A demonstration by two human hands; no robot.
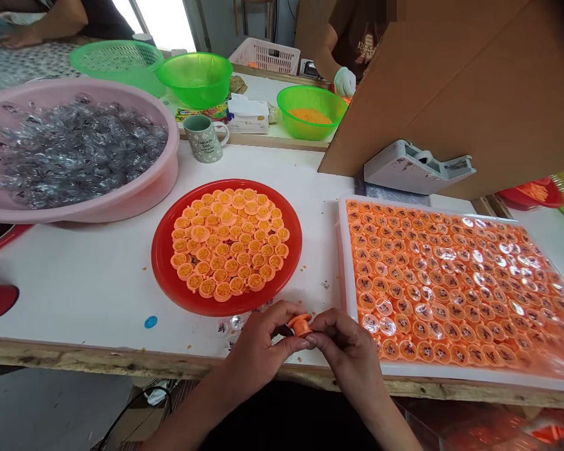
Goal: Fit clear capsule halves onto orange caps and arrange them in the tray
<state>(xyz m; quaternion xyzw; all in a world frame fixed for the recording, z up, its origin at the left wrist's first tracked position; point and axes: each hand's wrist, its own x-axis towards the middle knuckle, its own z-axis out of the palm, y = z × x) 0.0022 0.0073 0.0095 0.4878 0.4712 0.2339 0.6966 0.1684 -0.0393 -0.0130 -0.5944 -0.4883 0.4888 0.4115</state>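
Near the table's front edge, my left hand [271, 338] and my right hand [344, 343] pinch one small orange plastic cup-shaped piece [301, 326] between thumbs and fingers. It is tilted, and my fingertips cover part of it. Just beyond lies a red round tray [162, 275] carrying many similar orange pieces [230, 244] filled with small yellow-orange bits. A few clear domed caps [235, 322] rest on the table beside my left hand. To the right of my hands, a white tray [345, 250] is packed with rows of orange pieces [442, 288] with printed clear tops.
A pink tub [169, 169] of clear caps stands at left, a green mug [203, 139] behind the red tray. Green bowls [195, 78] and a tissue box [248, 119] line the back. A cardboard panel [432, 81] and tape dispenser [413, 168] stand right. Two other people work across the table.
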